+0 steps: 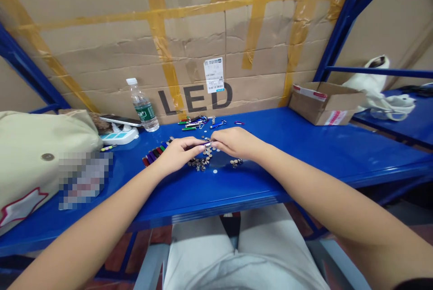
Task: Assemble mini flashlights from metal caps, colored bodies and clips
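Observation:
My left hand [181, 152] and my right hand [233, 142] meet over the blue table, fingertips closed on a small, dark purplish metal tube with a silver end [207, 144]. Fingers cover most of it. Beneath and in front of the hands lie small round silver discs like button cells [207, 152] and a heap of shiny metal caps [199, 164]. A smaller group of metal pieces [236, 163] sits below my right hand. Beside my left hand is a row of coloured tubes [156, 153], partly hidden by it. One disc [215, 171] lies apart, nearer the front edge.
Slim coloured tubes with metal clips [194, 122] lie at the back. A water bottle [144, 107], a power strip [120, 135] with a phone [121, 121], and a pale bag [43, 159] occupy the left. An open cardboard box [324, 103] stands right; a large carton [189, 46] walls the back.

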`<state>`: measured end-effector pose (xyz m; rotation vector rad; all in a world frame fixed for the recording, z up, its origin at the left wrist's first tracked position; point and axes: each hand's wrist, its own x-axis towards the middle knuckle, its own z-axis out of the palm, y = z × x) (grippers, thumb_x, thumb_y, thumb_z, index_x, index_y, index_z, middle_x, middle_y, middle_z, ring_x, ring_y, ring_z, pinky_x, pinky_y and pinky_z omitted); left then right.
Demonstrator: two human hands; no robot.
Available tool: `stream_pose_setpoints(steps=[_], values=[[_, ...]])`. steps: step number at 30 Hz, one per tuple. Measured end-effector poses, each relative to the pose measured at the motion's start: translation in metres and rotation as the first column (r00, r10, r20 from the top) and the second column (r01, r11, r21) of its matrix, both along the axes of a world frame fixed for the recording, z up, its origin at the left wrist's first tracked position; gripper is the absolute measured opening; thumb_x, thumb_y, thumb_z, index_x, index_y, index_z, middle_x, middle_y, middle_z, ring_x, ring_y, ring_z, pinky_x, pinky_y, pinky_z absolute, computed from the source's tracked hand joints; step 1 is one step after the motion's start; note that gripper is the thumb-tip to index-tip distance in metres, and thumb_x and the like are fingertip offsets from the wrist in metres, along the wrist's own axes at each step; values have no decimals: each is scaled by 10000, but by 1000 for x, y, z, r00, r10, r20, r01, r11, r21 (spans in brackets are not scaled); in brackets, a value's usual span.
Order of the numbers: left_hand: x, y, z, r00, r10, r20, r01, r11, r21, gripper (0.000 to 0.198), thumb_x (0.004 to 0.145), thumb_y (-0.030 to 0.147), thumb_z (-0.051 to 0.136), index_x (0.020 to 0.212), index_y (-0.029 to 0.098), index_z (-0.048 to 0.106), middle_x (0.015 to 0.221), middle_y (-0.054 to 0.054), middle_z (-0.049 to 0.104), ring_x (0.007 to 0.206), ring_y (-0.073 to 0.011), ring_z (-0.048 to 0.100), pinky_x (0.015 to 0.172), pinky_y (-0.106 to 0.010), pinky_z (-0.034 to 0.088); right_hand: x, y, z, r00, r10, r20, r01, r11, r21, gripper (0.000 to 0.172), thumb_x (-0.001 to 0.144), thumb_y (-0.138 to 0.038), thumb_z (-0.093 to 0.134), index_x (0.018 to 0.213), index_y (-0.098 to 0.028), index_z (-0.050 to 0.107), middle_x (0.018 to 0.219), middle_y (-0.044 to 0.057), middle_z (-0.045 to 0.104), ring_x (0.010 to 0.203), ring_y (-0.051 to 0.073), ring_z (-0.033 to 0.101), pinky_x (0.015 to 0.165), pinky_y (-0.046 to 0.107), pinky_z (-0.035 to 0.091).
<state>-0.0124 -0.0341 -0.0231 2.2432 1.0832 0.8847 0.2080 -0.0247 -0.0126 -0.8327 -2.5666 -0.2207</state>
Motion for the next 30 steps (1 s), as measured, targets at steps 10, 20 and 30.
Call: stream_pose_setpoints(steps=[10,20,30], values=[[12,2,-1,991,66,114,-79,990,117,359,805,463,613,985,169,715,921,-62,711,823,-195,635,749,-312,502,-20,5,-9,955,-169,-244,188,980,59,344,975,-324,300,804,-163,551,731,64,618,662,158,530,625,263,288],[9,8,-3,941,222,-257,135,448,884,188,899,240,538,1013,157,662,822,-74,698,763,-184,610,630,-311,414,-29,8,-14,829,-329,-453,80,870,-486,379,953,-311,344,593,-203,392,564,-6,497,553,122,439,586,254,320],[12,9,-1,965,153,-212,80,600,796,205,891,277,550,988,146,674,838,-79,686,778,-183,614,701,-317,466,-22,9,-11,837,-297,-459,-21,822,-570,490,970,-398,254,547,-195,393,512,-11,454,504,113,411,562,251,321]])
